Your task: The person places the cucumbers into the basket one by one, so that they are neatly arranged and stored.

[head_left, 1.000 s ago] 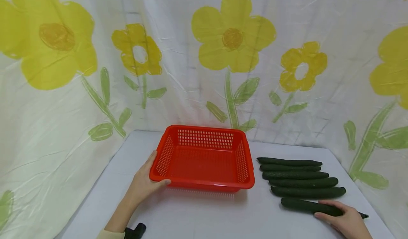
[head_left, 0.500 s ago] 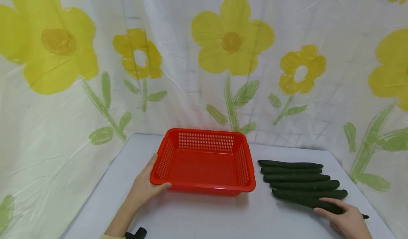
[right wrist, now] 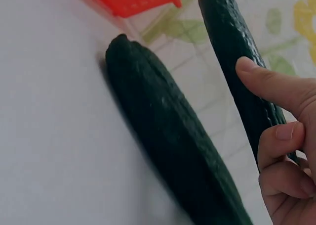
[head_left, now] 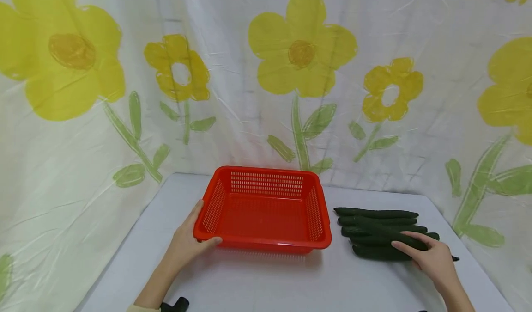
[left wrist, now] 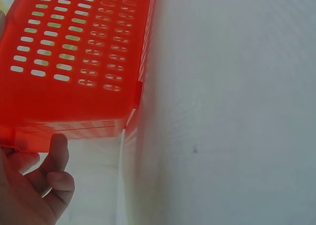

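Observation:
A red plastic basket (head_left: pixel 266 243) with slotted walls stands in the middle of the white table; nothing lies inside it. My left hand (head_left: pixel 187 237) grips its near left corner, thumb over the front rim; in the left wrist view some fingers (left wrist: pixel 60 148) curl below the rim. At the right, my right hand (head_left: pixel 434 259) holds a dark green cucumber (head_left: pixel 380 229), lifted over a row of several cucumbers (head_left: pixel 376 212). The right wrist view shows thumb and fingers round the held cucumber (right wrist: pixel 232 42), apart from a cucumber on the table (right wrist: pixel 163 121).
A white cloth (head_left: pixel 232 131) printed with yellow flowers hangs behind and beside the table (head_left: pixel 266 284). A black strap piece (head_left: pixel 176 305) sits at my left wrist. The basket's right wall stands a short way left of the cucumber row.
My right hand has raised the nearest cucumber off the table and carried it up and left, over the others in the row. The left hand keeps its grip on the basket.

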Demonstrator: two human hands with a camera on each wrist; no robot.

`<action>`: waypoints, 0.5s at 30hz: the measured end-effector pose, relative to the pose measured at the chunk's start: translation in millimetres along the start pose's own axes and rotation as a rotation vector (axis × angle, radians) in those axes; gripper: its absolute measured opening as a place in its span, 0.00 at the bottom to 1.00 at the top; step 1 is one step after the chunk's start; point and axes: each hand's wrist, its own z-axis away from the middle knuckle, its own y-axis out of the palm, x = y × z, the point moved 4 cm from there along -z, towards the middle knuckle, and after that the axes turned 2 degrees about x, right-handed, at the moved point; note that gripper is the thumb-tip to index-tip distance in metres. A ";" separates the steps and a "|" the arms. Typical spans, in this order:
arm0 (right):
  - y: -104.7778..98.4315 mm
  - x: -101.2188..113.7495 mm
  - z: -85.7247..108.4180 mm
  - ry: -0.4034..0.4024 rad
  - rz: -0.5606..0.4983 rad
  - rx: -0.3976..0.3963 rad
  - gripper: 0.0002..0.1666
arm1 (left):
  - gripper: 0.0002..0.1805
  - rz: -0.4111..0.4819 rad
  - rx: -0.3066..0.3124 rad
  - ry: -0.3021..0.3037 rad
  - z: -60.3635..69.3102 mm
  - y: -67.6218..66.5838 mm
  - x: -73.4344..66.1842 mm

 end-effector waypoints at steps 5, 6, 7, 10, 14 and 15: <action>9.8 20.7 -9.4 -0.037 -0.018 -0.036 0.50 | 0.64 -0.004 -0.004 0.008 0.9 -2.2 -0.4; 12.4 24.3 -11.2 -0.040 -0.020 -0.046 0.50 | 0.64 -0.002 -0.004 0.011 1.0 -2.5 -0.7; 15.1 28.0 -13.0 -0.042 -0.028 -0.054 0.51 | 0.64 -0.002 -0.005 0.015 1.0 -2.9 -1.1; 22.9 39.2 -18.4 -0.060 -0.041 -0.076 0.51 | 0.65 0.012 -0.007 0.023 0.3 -3.7 -2.0; 32.6 56.0 -24.1 -0.098 -0.048 -0.096 0.50 | 0.65 0.054 0.004 0.014 -0.5 -2.7 -0.8; 35.2 60.5 -25.4 -0.106 -0.050 -0.096 0.50 | 0.65 0.060 0.005 0.012 -0.3 -2.9 -0.3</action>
